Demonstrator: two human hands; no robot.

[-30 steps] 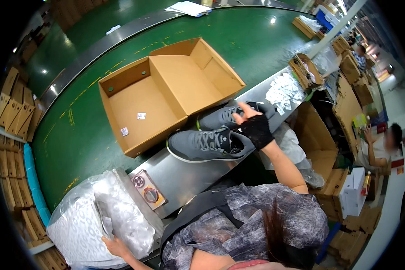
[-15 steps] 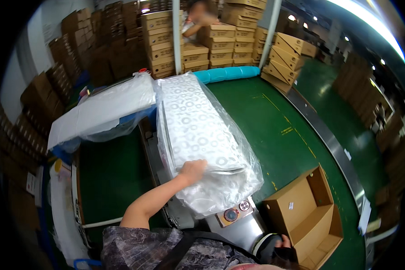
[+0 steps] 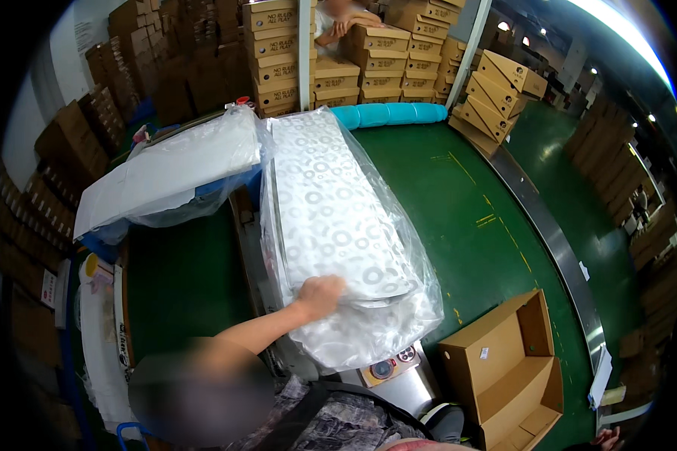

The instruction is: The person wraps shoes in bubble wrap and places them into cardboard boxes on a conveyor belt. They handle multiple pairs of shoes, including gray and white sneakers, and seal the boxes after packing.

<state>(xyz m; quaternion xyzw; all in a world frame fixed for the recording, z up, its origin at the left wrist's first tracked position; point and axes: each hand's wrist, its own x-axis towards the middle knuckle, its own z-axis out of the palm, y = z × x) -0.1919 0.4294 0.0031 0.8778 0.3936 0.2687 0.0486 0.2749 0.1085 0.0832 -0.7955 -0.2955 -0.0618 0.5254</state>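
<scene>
Head view: your left hand [image 3: 320, 295] rests closed on the near end of the stack of white patterned tissue sheets [image 3: 331, 210], fingers curled over the top sheets; whether it pinches one sheet or several cannot be told. The stack lies in a clear plastic bag [image 3: 410, 301] on the metal stand beside the green conveyor [image 3: 466, 225]. An open cardboard box [image 3: 504, 368] sits on the belt to your right. Your right hand [image 3: 608, 438] shows only at the lower edge, grip unclear. A second bagged white stack [image 3: 173, 169] lies to the left.
</scene>
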